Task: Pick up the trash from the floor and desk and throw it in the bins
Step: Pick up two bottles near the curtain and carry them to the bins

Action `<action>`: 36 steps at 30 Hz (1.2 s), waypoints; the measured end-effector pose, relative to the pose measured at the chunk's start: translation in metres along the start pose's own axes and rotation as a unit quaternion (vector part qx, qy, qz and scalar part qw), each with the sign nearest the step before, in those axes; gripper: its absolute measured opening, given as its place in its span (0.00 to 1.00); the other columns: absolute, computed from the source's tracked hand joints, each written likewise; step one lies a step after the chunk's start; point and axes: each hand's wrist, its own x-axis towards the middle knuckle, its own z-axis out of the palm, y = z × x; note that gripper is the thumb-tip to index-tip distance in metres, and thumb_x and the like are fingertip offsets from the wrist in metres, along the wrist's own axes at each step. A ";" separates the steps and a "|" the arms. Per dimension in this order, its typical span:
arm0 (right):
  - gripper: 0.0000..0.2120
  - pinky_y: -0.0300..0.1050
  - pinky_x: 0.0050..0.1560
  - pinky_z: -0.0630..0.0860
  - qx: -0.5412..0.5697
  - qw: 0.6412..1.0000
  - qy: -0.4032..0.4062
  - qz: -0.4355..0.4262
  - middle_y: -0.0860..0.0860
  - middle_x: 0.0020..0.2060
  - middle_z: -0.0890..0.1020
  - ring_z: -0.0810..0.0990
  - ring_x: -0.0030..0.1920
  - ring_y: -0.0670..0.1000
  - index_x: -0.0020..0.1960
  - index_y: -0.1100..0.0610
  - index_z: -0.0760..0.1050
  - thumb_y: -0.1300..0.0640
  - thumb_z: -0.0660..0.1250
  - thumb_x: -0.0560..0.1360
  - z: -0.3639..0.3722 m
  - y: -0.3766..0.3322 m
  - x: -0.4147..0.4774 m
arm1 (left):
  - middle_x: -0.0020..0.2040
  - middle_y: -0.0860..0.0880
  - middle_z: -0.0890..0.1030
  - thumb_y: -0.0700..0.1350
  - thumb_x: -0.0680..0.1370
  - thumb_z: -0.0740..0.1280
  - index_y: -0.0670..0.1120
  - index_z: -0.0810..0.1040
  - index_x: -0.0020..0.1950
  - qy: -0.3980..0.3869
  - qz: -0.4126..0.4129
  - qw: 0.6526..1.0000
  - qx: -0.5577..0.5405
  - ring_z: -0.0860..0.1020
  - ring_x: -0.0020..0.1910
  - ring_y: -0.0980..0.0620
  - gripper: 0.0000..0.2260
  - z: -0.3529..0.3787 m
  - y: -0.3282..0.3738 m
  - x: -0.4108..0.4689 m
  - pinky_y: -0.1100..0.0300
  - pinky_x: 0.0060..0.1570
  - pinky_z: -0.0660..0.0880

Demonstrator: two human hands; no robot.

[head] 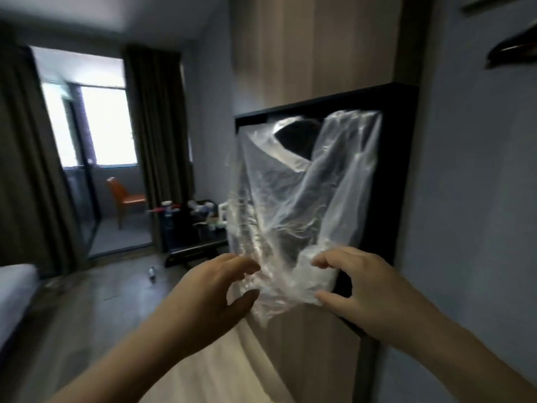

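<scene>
A clear plastic bag billows upward in front of me, blurred by motion. My left hand pinches its lower left edge between thumb and fingers. My right hand grips its lower right edge the same way. The bag hangs in front of a black open niche in a wooden wardrobe. A small piece of trash, perhaps a bottle, lies on the wooden floor farther back. No bin is in view.
A dark low desk holding several bottles and items stands past the wardrobe. An orange chair sits by the window. A bed corner is at the left. A hanger juts from the right wall.
</scene>
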 end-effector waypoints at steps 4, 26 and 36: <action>0.18 0.36 0.57 0.70 0.029 0.996 -0.028 -0.081 0.39 0.54 0.77 0.74 0.56 0.39 0.60 0.45 0.75 0.47 0.70 0.71 0.044 -0.076 0.057 | 0.54 0.63 0.76 0.54 0.75 0.67 0.59 0.74 0.61 0.016 -0.084 0.995 0.041 0.75 0.52 0.66 0.15 -0.048 -0.068 -0.056 0.69 0.53 0.73; 0.19 0.38 0.61 0.72 0.132 0.947 -0.121 -0.268 0.35 0.56 0.74 0.71 0.58 0.36 0.63 0.41 0.70 0.44 0.67 0.73 0.270 -0.220 0.328 | 0.56 0.62 0.76 0.55 0.76 0.66 0.57 0.74 0.63 0.060 -0.315 0.936 0.144 0.73 0.51 0.67 0.15 -0.106 -0.351 -0.101 0.72 0.53 0.70; 0.19 0.35 0.61 0.70 0.110 0.949 -0.152 -0.253 0.35 0.56 0.73 0.70 0.59 0.36 0.63 0.40 0.70 0.43 0.67 0.73 0.355 -0.218 0.457 | 0.57 0.62 0.75 0.56 0.77 0.64 0.57 0.73 0.64 0.030 -0.323 0.938 0.119 0.72 0.52 0.66 0.16 -0.075 -0.495 -0.035 0.68 0.55 0.71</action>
